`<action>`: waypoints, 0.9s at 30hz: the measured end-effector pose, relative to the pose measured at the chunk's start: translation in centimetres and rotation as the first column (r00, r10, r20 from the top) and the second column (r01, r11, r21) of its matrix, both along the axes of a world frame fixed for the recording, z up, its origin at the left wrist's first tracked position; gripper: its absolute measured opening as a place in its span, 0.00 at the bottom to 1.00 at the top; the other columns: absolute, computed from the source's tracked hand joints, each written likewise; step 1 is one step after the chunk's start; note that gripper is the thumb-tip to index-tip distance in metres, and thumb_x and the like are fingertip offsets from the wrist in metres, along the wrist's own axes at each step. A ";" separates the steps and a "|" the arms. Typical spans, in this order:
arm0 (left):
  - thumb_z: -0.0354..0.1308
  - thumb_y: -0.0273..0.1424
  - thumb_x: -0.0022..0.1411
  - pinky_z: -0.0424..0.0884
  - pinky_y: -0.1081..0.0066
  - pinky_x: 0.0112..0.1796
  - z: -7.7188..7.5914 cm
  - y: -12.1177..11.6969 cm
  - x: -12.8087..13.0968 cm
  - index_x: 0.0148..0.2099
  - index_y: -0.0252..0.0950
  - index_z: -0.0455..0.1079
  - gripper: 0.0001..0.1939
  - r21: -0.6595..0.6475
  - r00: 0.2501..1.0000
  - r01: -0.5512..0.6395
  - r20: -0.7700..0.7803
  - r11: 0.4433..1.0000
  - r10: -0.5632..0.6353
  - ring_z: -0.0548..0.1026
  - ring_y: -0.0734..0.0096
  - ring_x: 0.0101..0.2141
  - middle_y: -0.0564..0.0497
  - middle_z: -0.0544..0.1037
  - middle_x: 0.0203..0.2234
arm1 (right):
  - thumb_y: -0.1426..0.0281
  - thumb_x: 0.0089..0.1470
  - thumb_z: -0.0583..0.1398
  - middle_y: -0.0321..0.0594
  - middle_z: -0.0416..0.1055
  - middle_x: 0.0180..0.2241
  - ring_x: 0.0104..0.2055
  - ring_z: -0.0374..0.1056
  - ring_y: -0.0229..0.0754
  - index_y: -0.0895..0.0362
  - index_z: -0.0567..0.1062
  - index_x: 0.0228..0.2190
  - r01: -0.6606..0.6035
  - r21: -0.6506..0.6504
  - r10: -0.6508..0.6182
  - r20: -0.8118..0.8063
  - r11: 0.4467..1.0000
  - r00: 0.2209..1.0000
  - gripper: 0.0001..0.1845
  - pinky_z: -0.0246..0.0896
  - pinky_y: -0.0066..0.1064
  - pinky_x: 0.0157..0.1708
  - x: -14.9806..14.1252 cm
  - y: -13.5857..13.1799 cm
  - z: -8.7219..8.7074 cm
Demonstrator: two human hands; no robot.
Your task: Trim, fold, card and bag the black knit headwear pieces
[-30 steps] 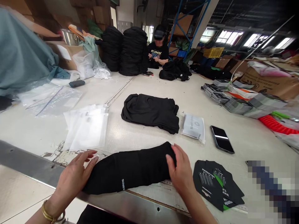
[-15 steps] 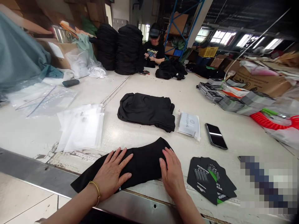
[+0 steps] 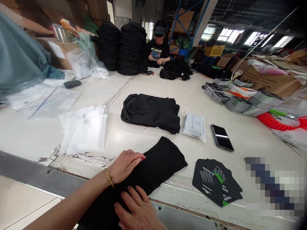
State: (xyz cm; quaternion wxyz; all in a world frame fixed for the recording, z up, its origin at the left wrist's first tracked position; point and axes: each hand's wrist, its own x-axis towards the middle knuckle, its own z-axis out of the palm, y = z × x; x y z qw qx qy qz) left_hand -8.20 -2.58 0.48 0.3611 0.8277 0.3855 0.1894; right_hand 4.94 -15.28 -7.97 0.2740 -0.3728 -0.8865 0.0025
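Observation:
A long black fabric headgear piece (image 3: 160, 163) lies slantwise over the table's near edge, its wide end pointing to the far right. My left hand (image 3: 127, 164) rests on its upper side, fingers stretched out and close together, with a gold bracelet at the wrist. Nearer to me, my right hand (image 3: 137, 207) lies flat on the same cloth with fingers spread. Beyond them is a folded stack of black cloth pieces (image 3: 151, 113). To its right sits a packed white pouch (image 3: 194, 126). Dark printed headgear cards (image 3: 213, 180) are fanned out on the right.
Clear plastic bags (image 3: 86, 129) lie at left, a phone (image 3: 222, 137) at right. Bundled cards (image 3: 240, 102) and a red coil (image 3: 273, 124) are farther right. Tall black cloth piles (image 3: 131, 48) stand at the back, where a person (image 3: 158, 49) sits working. A metal strip (image 3: 177, 215) edges the table.
My right hand has left the cloth's right end and come down to its near part. My left hand has turned onto its side and shifted slightly right. The cloth now slants more toward me.

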 end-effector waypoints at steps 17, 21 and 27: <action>0.35 0.42 0.67 0.66 0.65 0.42 -1.2 1.9 -0.1 0.41 0.39 0.69 0.23 -0.102 0.999 -0.004 -0.048 0.995 -0.001 0.72 0.66 0.37 0.53 0.75 0.34 | 0.60 0.54 0.53 0.47 0.77 0.36 0.41 0.73 0.50 0.57 0.73 0.36 -0.459 -0.801 -0.918 -0.384 0.386 -0.101 0.16 0.70 0.43 0.38 6.4 5.0 5.3; 0.49 0.44 0.61 0.66 0.63 0.40 -2.5 1.5 0.7 0.41 0.38 0.67 0.15 -0.006 0.992 -0.055 -0.113 0.998 0.054 0.71 0.64 0.35 0.52 0.74 0.31 | 0.60 0.54 0.53 0.46 0.76 0.34 0.36 0.74 0.48 0.59 0.71 0.37 -0.528 -0.777 -0.938 -0.303 0.344 -0.167 0.16 0.70 0.40 0.31 7.1 4.7 5.2; 0.53 0.26 0.56 0.60 0.55 0.50 -3.4 0.0 2.2 0.56 0.39 0.59 0.24 0.259 0.985 -0.152 -0.040 0.954 0.168 0.64 0.57 0.51 0.44 0.67 0.51 | 0.59 0.55 0.55 0.43 0.71 0.34 0.32 0.71 0.45 0.56 0.67 0.40 0.215 -0.822 -0.849 -0.508 0.528 0.142 0.15 0.70 0.39 0.29 7.2 1.4 4.4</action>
